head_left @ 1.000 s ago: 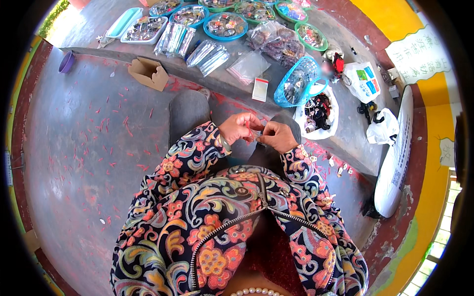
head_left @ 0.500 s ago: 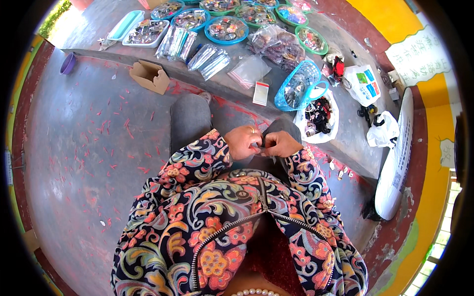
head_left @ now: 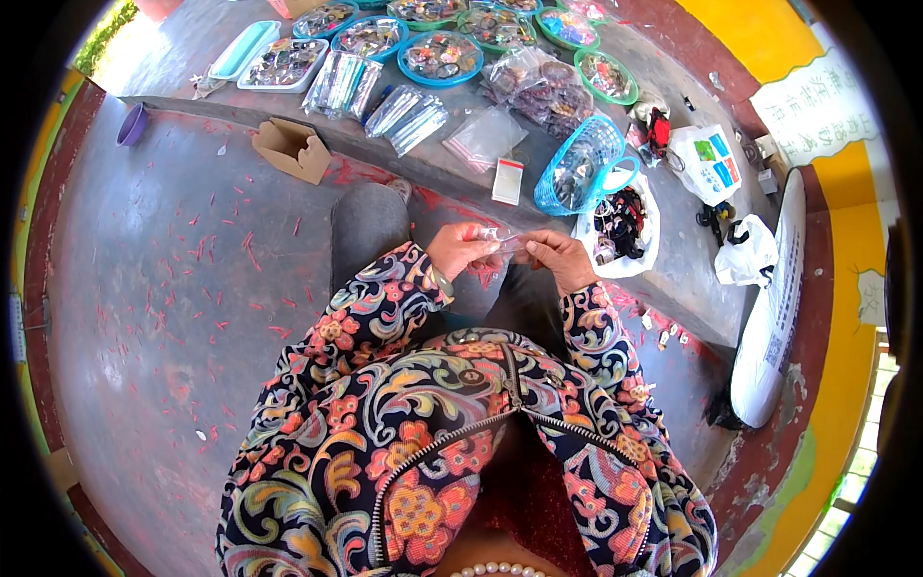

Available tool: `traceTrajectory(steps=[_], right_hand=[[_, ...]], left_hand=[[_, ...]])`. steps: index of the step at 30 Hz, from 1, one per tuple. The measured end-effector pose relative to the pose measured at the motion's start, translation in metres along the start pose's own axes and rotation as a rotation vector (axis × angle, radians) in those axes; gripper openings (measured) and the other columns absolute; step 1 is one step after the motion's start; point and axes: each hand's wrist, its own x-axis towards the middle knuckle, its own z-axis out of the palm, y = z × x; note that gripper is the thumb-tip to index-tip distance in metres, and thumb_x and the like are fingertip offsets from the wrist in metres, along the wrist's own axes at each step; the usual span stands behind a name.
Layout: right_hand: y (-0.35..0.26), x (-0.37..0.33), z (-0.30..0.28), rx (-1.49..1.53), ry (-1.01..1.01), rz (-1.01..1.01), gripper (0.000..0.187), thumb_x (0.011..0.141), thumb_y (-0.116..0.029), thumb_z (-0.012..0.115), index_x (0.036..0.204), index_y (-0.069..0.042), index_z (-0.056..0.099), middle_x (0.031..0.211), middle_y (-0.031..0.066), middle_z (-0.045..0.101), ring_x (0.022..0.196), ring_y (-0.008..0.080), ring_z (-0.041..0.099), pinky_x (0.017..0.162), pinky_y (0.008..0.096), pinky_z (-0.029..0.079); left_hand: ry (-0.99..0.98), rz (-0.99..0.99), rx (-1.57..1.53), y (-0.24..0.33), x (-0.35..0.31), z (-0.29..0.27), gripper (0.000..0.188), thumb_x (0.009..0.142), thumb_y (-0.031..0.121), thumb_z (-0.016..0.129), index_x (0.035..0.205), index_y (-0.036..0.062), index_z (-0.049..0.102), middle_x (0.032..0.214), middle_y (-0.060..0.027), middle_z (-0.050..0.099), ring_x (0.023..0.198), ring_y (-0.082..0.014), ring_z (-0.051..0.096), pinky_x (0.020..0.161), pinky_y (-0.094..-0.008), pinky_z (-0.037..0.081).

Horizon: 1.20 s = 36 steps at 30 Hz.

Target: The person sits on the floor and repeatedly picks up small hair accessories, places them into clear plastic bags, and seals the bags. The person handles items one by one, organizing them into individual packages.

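Above my lap, a small clear plastic bag (head_left: 510, 241) is stretched between my hands. Its left end is in the closed fingers of my left hand (head_left: 459, 252). My right hand (head_left: 564, 261) pinches the other end between thumb and fingers. Whether anything lies inside the bag is too small to tell. Beyond my hands, a stack of clear zip bags (head_left: 486, 139) and a white bag with a red edge (head_left: 508, 181) lie on the raised concrete step. A blue plastic basket (head_left: 580, 168) with small items leans beside them.
Round trays of packets, including a blue tray (head_left: 404, 69), stand along the step. Silvery packet bundles (head_left: 407, 119) lie in front. A cardboard box (head_left: 291, 150) sits left of my knee. A white bag of dark items (head_left: 646, 252) and a long white sack (head_left: 769, 327) are at right.
Both hands have risen a little away from my body and drawn slightly apart. The clear bag now shows stretched between them; earlier it was mostly hidden by my fingers.
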Motion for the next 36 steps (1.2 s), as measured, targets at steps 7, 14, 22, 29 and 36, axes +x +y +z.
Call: traceTrajectory(steps=[7,14,22,29,36], right_hand=[[0.005,0.0,0.006,-0.001,0.027,0.047,0.021,0.082,-0.018,0.054,0.09,0.0,0.059,0.076,0.0078,0.064,0.064,0.0133,0.061,0.053,0.0199,0.041],[-0.004,-0.005,0.015,-0.015,0.0,0.095,0.024,0.084,-0.023,0.053,0.086,0.0,0.058,0.075,0.0093,0.064,0.066,0.0148,0.062,0.053,0.0208,0.041],[-0.002,-0.005,0.02,0.037,0.033,0.041,0.018,0.081,-0.019,0.056,0.079,-0.002,0.059,0.069,0.0073,0.062,0.061,0.0134,0.059,0.053,0.0212,0.041],[-0.002,-0.004,0.017,-0.032,-0.022,0.12,0.016,0.079,-0.016,0.058,0.081,0.0,0.059,0.065,0.0077,0.062,0.058,0.0136,0.059,0.051,0.0207,0.041],[-0.007,-0.006,0.018,-0.042,-0.039,0.173,0.019,0.079,-0.018,0.059,0.083,0.001,0.059,0.066,0.0082,0.062,0.056,0.0142,0.059,0.052,0.021,0.042]], left_hand=[[0.051,0.016,-0.007,0.0,-0.002,0.004,0.022,0.078,0.018,0.06,0.09,0.0007,0.056,0.072,-0.0072,0.061,0.061,-0.0104,0.055,0.054,-0.0212,0.041],[-0.045,0.115,0.085,0.005,-0.006,0.008,0.02,0.079,0.018,0.058,0.088,0.0003,0.059,0.069,-0.0063,0.061,0.059,-0.0092,0.055,0.052,-0.0201,0.04],[0.087,-0.008,0.02,-0.001,0.0,0.004,0.025,0.082,0.025,0.054,0.083,0.0001,0.059,0.064,-0.0079,0.06,0.055,-0.0113,0.057,0.051,-0.0194,0.039],[0.016,0.122,-0.026,-0.006,-0.002,0.008,0.021,0.081,0.016,0.056,0.088,-0.0045,0.059,0.072,-0.0085,0.062,0.061,-0.0111,0.058,0.058,-0.0205,0.045],[0.125,0.183,0.066,0.003,-0.003,0.006,0.018,0.08,0.013,0.057,0.087,-0.0042,0.06,0.072,-0.0092,0.062,0.062,-0.0113,0.058,0.056,-0.0205,0.046]])
